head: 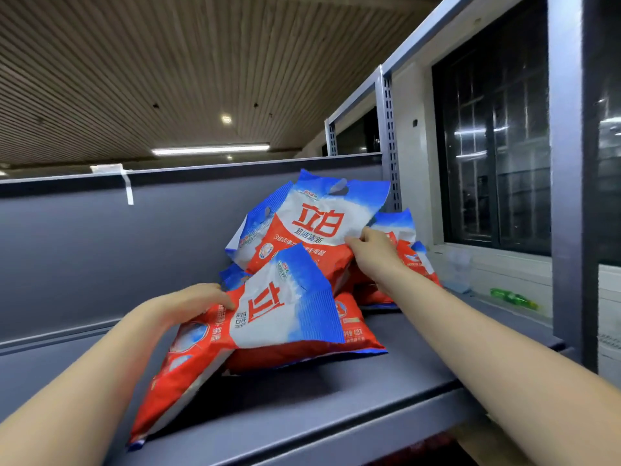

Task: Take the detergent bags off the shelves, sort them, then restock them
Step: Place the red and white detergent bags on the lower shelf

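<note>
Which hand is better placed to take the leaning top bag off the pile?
Probably the right hand: its fingers already touch the leaning top bag. The left hand holds the front bag at the shelf edge.

Both forearms are cut off by the lower edge. The lower bags [363, 287] in the pile are largely covered by the upper ones, so their number cannot be told. The green object [512, 298] on the sill is blurred. The small print on the front bag [235, 331] cannot be read.
</note>
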Action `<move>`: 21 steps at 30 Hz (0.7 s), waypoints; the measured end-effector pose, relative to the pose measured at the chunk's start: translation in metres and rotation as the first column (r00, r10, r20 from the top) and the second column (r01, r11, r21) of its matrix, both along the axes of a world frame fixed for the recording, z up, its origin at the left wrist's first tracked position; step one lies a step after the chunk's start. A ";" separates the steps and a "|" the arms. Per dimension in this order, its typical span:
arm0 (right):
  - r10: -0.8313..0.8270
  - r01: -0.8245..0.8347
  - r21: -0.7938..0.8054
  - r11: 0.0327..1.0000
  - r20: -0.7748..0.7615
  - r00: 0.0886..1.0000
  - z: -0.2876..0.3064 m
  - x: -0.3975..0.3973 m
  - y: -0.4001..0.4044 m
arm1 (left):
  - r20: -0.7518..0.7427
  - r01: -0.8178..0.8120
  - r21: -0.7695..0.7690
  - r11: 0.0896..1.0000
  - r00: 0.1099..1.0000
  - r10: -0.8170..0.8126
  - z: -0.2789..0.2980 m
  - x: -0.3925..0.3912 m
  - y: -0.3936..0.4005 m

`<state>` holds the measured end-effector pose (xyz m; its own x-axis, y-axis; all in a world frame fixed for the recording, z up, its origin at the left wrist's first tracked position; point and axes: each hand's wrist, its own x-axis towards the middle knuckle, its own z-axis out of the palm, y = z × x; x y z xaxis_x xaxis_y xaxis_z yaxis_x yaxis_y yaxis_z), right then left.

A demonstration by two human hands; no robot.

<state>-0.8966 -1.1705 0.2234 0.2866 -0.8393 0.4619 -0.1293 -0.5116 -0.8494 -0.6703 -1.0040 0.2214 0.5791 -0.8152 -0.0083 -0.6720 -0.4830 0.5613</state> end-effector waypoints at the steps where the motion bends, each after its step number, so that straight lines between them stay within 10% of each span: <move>1: 0.003 -0.003 -0.021 1.000 0.013 1.000 0.002 0.000 0.006 | -0.066 0.035 -0.043 0.998 0.997 -0.038 -0.002 0.000 0.007; 10: 0.055 -0.034 -0.092 0.995 0.240 0.969 0.010 -0.002 0.046 | 0.263 -0.067 -0.469 0.881 0.941 0.212 -0.015 0.021 0.070; 21: -0.291 0.380 -0.255 0.889 0.326 0.900 -0.002 -0.078 0.067 | 0.030 -0.349 -0.811 0.470 0.777 0.629 -0.018 -0.046 0.109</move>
